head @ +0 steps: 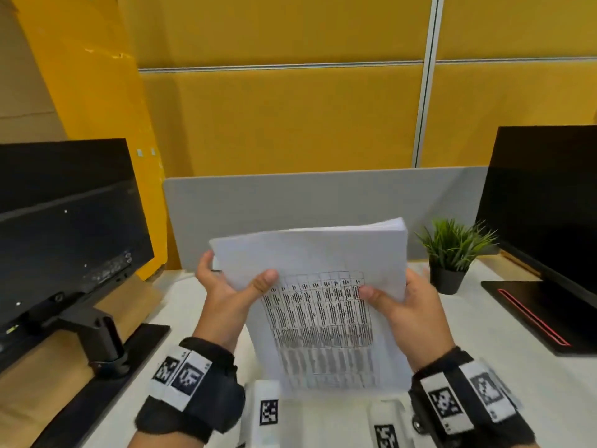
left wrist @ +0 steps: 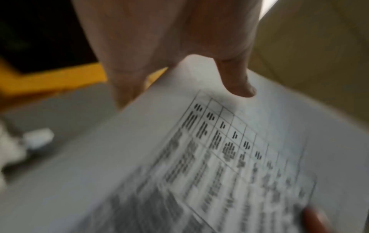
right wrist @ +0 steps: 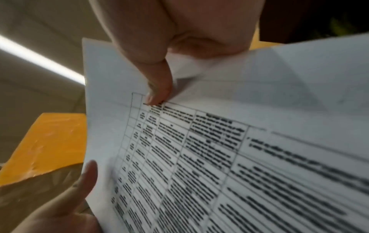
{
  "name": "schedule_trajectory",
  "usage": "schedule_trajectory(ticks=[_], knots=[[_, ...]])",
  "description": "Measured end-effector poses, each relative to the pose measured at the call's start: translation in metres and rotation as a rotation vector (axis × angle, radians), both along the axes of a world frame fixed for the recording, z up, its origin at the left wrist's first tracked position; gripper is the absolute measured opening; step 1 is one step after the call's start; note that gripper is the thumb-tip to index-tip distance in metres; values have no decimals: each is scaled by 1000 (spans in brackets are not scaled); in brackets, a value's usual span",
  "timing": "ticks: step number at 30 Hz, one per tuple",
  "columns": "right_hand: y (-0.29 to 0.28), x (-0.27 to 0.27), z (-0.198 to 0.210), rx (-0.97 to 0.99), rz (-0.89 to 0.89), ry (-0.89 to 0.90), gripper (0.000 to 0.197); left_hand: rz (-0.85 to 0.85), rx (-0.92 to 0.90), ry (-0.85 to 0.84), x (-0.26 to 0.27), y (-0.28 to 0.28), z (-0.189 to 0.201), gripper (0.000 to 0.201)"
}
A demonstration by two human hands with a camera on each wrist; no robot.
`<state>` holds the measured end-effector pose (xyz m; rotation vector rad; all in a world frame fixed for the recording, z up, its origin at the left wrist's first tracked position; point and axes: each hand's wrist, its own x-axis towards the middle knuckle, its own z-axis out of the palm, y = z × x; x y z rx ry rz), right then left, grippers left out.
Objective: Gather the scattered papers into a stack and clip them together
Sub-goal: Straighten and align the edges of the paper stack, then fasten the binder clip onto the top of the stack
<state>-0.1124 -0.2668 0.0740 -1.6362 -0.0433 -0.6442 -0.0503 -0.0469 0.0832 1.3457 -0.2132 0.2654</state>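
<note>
A stack of white papers (head: 319, 305) with a printed table on the top sheet stands nearly upright above the desk, held between both hands. My left hand (head: 231, 287) grips its left edge, thumb pressed on the front sheet and fingers behind. My right hand (head: 405, 303) grips the right edge the same way. In the left wrist view the thumb (left wrist: 237, 80) lies on the papers (left wrist: 199, 157). In the right wrist view the thumb (right wrist: 157, 88) presses the printed sheet (right wrist: 219, 149). No clip shows in any view.
A dark monitor (head: 64, 227) on a stand fills the left side, another monitor (head: 546, 202) the right. A small potted plant (head: 452, 253) sits behind my right hand. A grey divider (head: 290, 202) and yellow wall panels back the white desk (head: 484, 350).
</note>
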Motion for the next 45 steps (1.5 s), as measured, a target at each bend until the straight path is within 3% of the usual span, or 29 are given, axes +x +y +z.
schedule_trajectory(ticks=[1, 4, 5, 7, 11, 16, 20, 21, 25, 28, 30, 31, 33, 36, 41, 45], knots=[[1, 1, -6, 72, -3, 11, 29, -40, -20, 26, 1, -2, -3, 117], [8, 0, -18, 136, -28, 12, 37, 33, 142, -19, -5, -14, -8, 30], [10, 1, -20, 142, -38, 3, 34, 52, 161, -40, -5, -17, -11, 19], [11, 3, -26, 157, -57, 3, 30, 62, 160, -73, -3, -20, -18, 21], [11, 13, -48, 195, -39, 128, 27, 76, 146, -15, 1, -25, -34, 43], [2, 26, -64, 223, -26, 220, 27, 50, 228, 46, 10, -24, -44, 37], [-5, 30, -67, 242, 40, 232, 29, -1, 148, -12, 22, -14, -30, 94], [-6, 30, -66, 241, 70, 236, 30, -4, 131, -24, 26, -12, -24, 95], [-13, 26, -58, 213, 166, 263, 29, -25, 133, -8, 39, -12, -12, 67], [-34, 42, -45, 256, -24, 274, 22, -62, 121, -19, 44, -14, -12, 85], [-67, 83, -41, 257, -173, 367, 14, -72, 100, -28, 47, -16, -13, 90], [-89, 111, -44, 157, -231, 460, 15, -75, 93, -30, 49, -18, -13, 88], [-132, 159, -56, -245, -275, 733, 33, -74, 97, -35, 49, -24, -15, 83], [-171, 192, -83, -789, -381, 1076, 53, -66, 110, -27, 47, -29, -14, 70], [-189, 205, -113, -899, -360, 1169, 59, -34, 50, -35, 51, -33, -18, 62], [-185, 207, -108, -1013, -403, 1141, 47, 5, 43, -20, 51, -36, -18, 27]])
